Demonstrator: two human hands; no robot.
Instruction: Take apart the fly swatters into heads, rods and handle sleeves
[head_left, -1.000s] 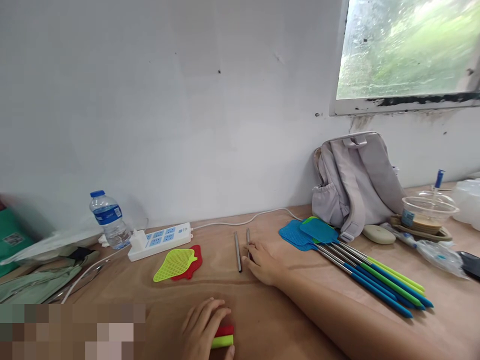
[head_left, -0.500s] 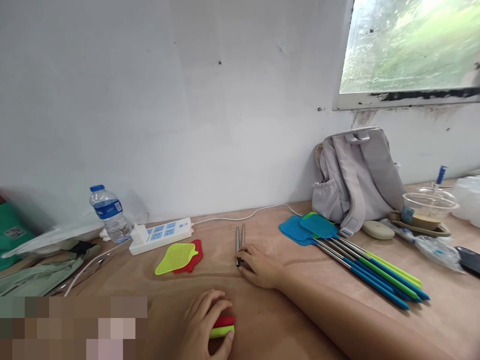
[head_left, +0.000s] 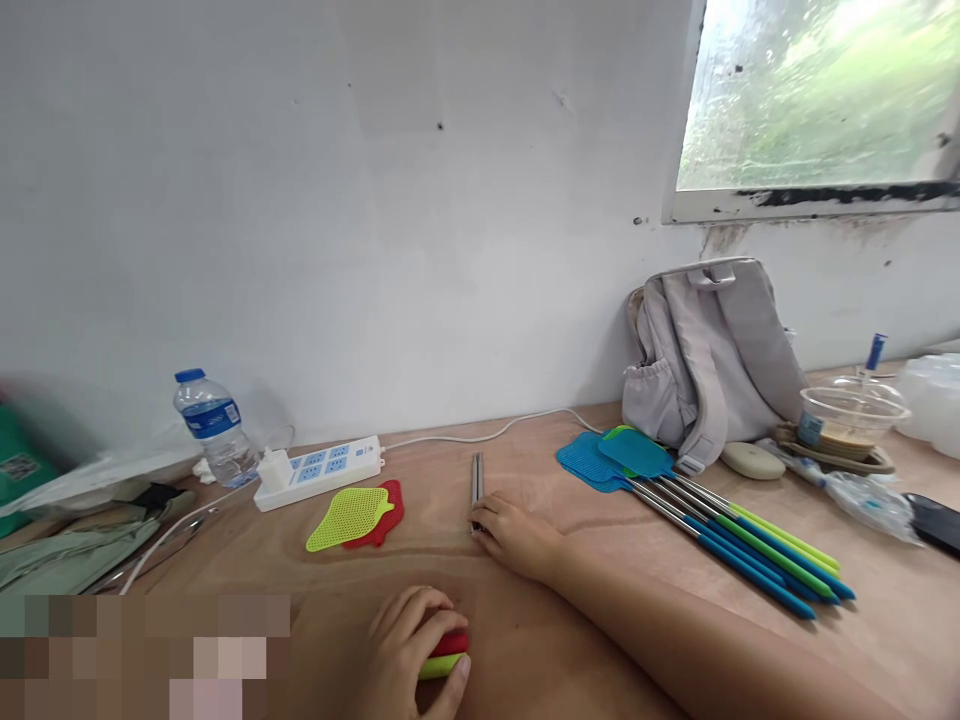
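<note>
Curled over a red handle point(head_left: 453, 643) and a yellow-green handle point(head_left: 442, 666), my left hand point(head_left: 411, 640) grips them on the table near the bottom. My right hand point(head_left: 511, 532) is closed on the near ends of two thin metal rods point(head_left: 477, 478), which lie side by side pointing at the wall. Between the rods and the power strip lies a yellow-green fly swatter head point(head_left: 349, 518), overlapping a red swatter head point(head_left: 393, 508). To the right, several whole fly swatters point(head_left: 637, 452) with metal shafts and coloured handles lie in a bundle.
A white power strip point(head_left: 322, 470) and a water bottle point(head_left: 216, 425) stand at the left by the wall. At the right are a grey backpack point(head_left: 712, 350), a plastic cup point(head_left: 851, 415), a beige oval case point(head_left: 752, 460) and a dark phone-like object point(head_left: 937, 525).
The two metal rods, slightly apart before, are now together as my right hand's fingers have drawn in around them. My left hand stays at the handles.
</note>
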